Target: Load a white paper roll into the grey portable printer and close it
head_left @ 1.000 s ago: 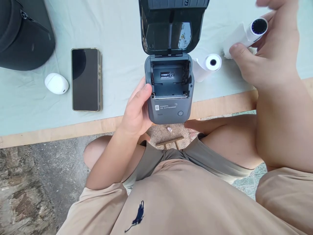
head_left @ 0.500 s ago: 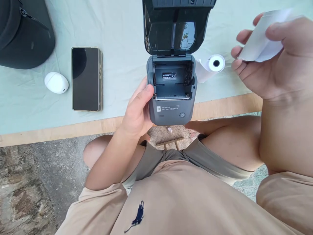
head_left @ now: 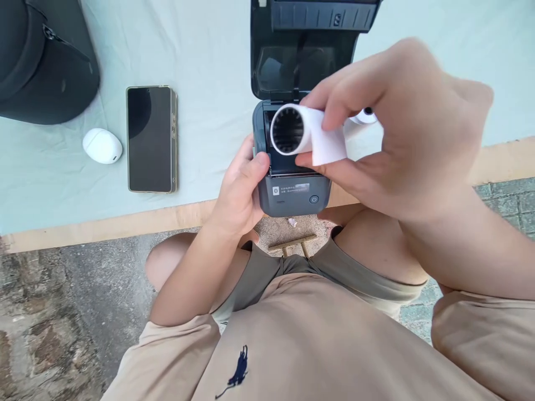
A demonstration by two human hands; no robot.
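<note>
My left hand (head_left: 238, 189) grips the left side of a dark grey label printer (head_left: 288, 203), thumb on its top edge. The printer's lid (head_left: 309, 61) stands raised, and its paper bay is partly hidden behind what I hold above it. My right hand (head_left: 401, 128) pinches a white paper roll (head_left: 328, 145) with a wide black ribbed core, its core end turned to the left and a short tail of paper hanging down. Whether the roll touches the bay, I cannot tell. Another white roll with a small core (head_left: 368, 116) lies on the cloth, mostly covered by my right hand.
A phone (head_left: 149, 139) lies face up on the pale green cloth (head_left: 209, 72), with a white earbud case (head_left: 102, 146) to its left. A black zipped bag (head_left: 50, 72) stands at the far left. The table's wooden front edge (head_left: 104, 225) runs just before my knees.
My right hand has swung left from beyond the small-core roll, bringing the held paper roll over the printer's bay. My left hand keeps its grip on the printer; the view has shifted slightly.
</note>
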